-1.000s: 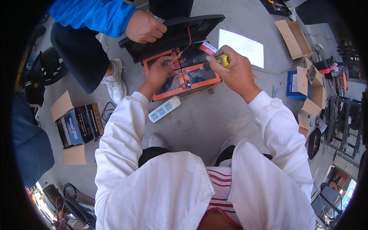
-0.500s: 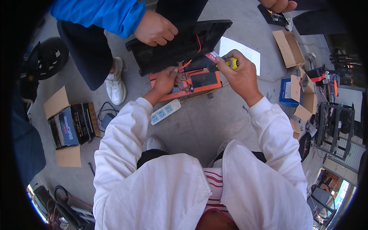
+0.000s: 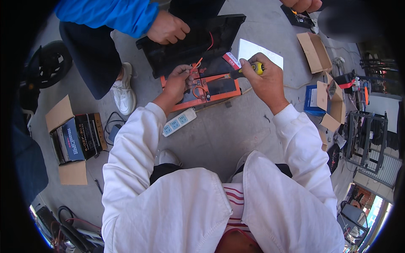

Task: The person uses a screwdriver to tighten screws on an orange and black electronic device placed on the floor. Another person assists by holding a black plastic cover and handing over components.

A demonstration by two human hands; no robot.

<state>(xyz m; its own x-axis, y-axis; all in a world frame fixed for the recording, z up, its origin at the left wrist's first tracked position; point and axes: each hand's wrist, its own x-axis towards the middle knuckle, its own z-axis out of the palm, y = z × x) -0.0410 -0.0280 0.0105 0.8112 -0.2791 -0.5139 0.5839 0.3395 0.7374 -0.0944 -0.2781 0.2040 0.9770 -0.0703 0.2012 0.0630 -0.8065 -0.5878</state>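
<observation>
An orange-framed battery case (image 3: 217, 89) lies on the concrete floor in front of me. My left hand (image 3: 179, 81) pinches an orange-red wire (image 3: 195, 66) above its left side. My right hand (image 3: 261, 78) is closed on a screwdriver with a yellow handle (image 3: 255, 67), its dark shaft pointing left toward the case. A person in a blue sleeve holds the black lid (image 3: 190, 44) tilted up behind the case with one hand (image 3: 168, 28).
A white power strip (image 3: 179, 122) lies just in front of the case. An open cardboard box with black batteries (image 3: 78, 137) sits at left. White paper (image 3: 253, 50), more cardboard boxes (image 3: 314, 50) and a blue box (image 3: 314, 99) lie at right. A wheel (image 3: 52, 67) stands far left.
My left hand rose from the case's surface and now pinches the orange-red wire. My right hand with the screwdriver stays over the case's right end. The other person keeps holding the lid.
</observation>
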